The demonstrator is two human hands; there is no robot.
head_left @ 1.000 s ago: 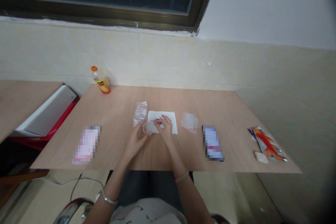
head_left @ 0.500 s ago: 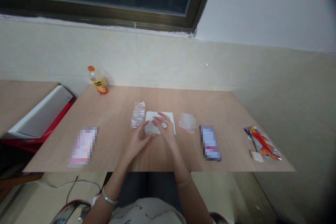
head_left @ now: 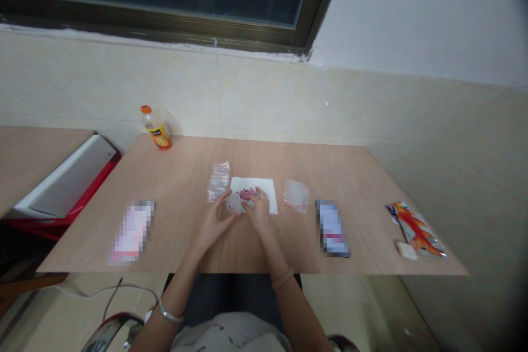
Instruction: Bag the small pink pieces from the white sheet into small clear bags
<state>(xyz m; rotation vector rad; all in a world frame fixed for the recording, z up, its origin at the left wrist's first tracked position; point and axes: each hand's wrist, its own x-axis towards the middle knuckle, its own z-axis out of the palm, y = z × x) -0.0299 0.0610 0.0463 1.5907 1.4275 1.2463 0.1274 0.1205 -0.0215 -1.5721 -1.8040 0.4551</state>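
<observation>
A white sheet of paper lies on the table in the head view, with several small pink and dark red beads heaped on it. At the sheet's lower left, my left hand holds a small clear bag between thumb and fingers. My right hand is over the sheet's lower middle, its fingers bent around the near side of the beads; whether it pinches any is too small to tell. Clear bags are stacked left of the sheet, and more clear bags lie to its right.
On the wooden table stand an orange drink bottle at the back left, a phone at the left and another phone at the right. A colourful packet and a white case lie far right.
My right hand has drawn back toward me and its fingers have bent, uncovering the beads. The bag at my left hand now shows more clearly. The view has shifted slightly.
</observation>
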